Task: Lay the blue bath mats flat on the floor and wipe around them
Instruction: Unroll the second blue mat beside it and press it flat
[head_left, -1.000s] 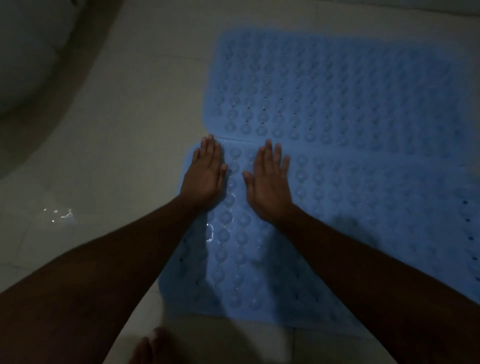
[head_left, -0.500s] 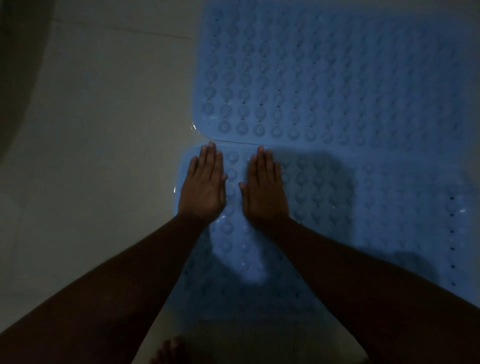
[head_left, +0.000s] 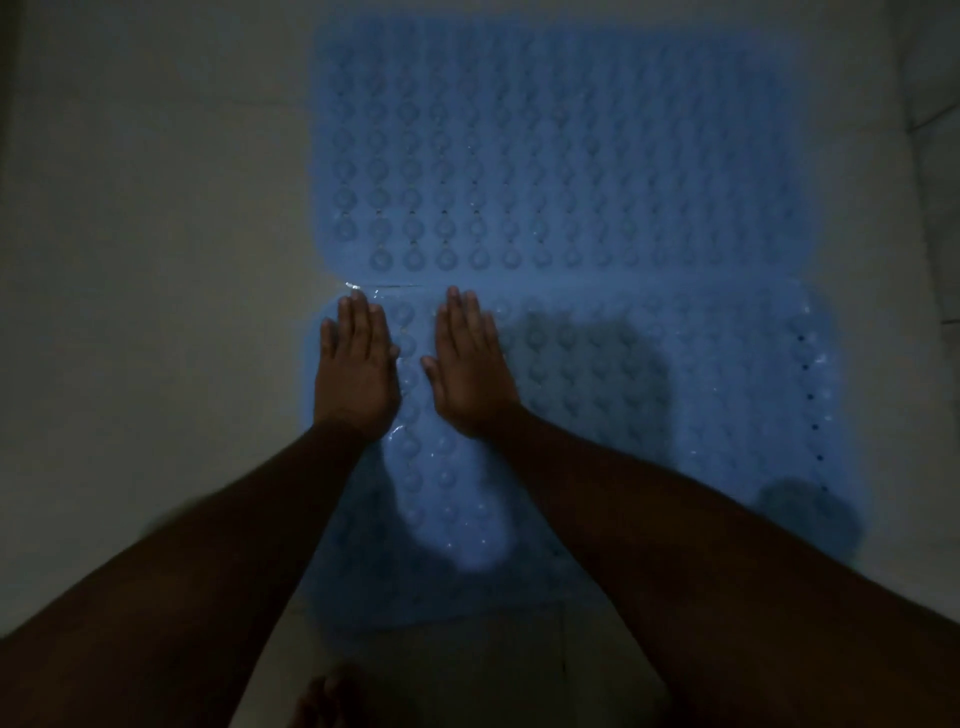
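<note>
Two blue bath mats with raised bumps lie flat on the pale tiled floor, one beyond the other. The far mat (head_left: 545, 156) fills the upper middle. The near mat (head_left: 675, 395) meets it along a seam in front of my fingertips. My left hand (head_left: 356, 369) presses palm-down on the near mat's far left corner, fingers together. Beside it, my right hand (head_left: 470, 369) also lies flat on the mat. Neither hand holds anything. Wet glints show on the mat near my wrists.
The pale tiled floor (head_left: 145, 260) spreads to the left of the mats and in a strip on the right. My toes (head_left: 324, 701) show at the bottom edge, just in front of the near mat. The room is dim.
The view has shifted so the mats sit more centred and the curved white object at upper left has left the frame. Both hands stay flat on the near mat's left corner.
</note>
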